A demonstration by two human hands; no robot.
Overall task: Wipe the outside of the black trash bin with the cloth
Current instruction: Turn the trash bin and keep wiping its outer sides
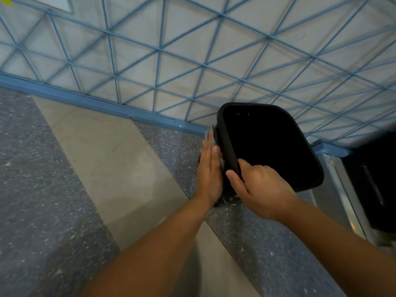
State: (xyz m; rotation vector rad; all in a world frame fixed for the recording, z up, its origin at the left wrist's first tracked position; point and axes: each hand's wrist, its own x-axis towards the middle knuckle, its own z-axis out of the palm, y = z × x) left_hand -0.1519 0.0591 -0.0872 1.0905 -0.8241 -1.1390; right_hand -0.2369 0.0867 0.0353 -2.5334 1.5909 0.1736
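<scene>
The black trash bin (270, 144) stands on the floor at centre right, its dark open mouth facing up at me. My right hand (261, 187) grips the near rim, thumb outside and fingers curled over the edge. My left hand (210, 170) lies flat, fingers straight, against the bin's left outer wall. It presses a pale grey cloth (211, 136) to that wall; only the cloth's edge shows past my fingertips and beside my palm. The bin's lower wall is hidden behind both hands.
A blue metal grille (158, 61) with a blue base rail (85, 101) runs along the wall right behind the bin. The floor is speckled grey with a beige strip (120, 168). A metal door threshold (342, 200) and a dark opening lie to the right.
</scene>
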